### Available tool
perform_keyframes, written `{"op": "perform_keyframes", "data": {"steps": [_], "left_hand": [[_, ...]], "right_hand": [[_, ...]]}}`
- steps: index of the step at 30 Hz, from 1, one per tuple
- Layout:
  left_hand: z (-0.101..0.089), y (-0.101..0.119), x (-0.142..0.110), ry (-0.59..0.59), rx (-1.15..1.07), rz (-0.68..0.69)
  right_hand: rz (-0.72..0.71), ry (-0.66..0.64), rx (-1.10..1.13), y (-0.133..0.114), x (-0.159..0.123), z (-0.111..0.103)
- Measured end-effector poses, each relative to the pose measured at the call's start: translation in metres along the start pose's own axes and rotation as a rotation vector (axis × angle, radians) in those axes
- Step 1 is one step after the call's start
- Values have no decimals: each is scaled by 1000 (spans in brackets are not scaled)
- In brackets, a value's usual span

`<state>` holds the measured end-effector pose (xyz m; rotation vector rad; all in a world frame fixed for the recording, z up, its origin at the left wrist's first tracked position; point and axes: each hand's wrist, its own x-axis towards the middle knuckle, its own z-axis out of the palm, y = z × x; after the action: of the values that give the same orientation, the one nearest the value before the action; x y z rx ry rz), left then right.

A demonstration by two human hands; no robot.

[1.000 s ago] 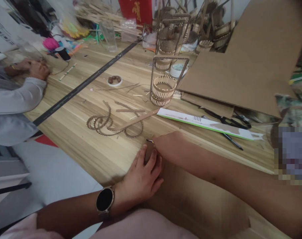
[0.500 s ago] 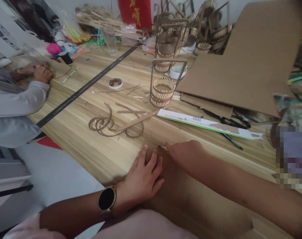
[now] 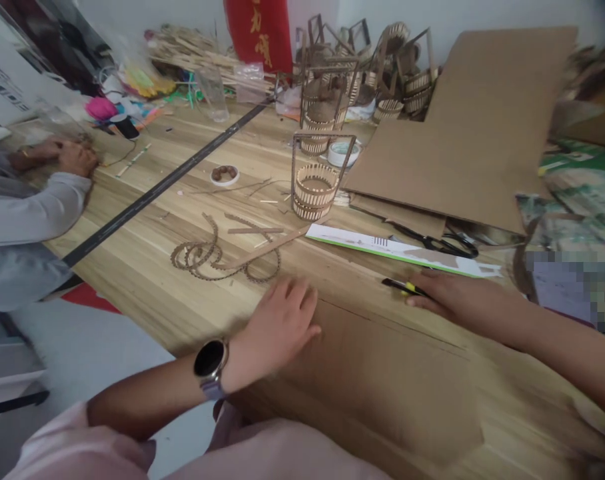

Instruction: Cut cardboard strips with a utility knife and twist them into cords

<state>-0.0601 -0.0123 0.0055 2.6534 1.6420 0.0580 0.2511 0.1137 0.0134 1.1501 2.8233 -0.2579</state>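
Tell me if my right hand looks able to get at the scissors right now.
Probably yes: the scissors lie just past the right hand, handles uncovered, with only the flat white strip between. The hand holds a utility knife, though, so it would likely have to put that down first.

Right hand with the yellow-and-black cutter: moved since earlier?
Yes, the right hand moved rightward, from below the left end of the white, green-edged strip toward its right end.
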Motion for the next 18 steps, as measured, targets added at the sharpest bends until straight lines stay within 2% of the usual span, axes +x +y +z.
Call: {"op": "perform_keyframes", "data": {"steps": [3,4,8,10,13,16,18], "left_hand": [[-10,-11,23,-72,-45,112],[-12,-13,28,-102,-56,140],[-15,-16,40,-190,-125,147],[-15,-18,42,-226,-193,134],[-18,-21,44,-264,-274,164],[-31,-23,42,-248,-344,181],[-47,-20,36,-137,-385,178]], "right_hand": [[35,-82,-4,13,-6,7],[53,-56,-47,11,-8,9],[15,206,-197,-21,-20,15],[-64,211,-125,-40,-29,22],[-42,157,-19,-55,-41,29],[0,164,141,-57,-49,15],[26,239,212,-60,-58,-5]]}}
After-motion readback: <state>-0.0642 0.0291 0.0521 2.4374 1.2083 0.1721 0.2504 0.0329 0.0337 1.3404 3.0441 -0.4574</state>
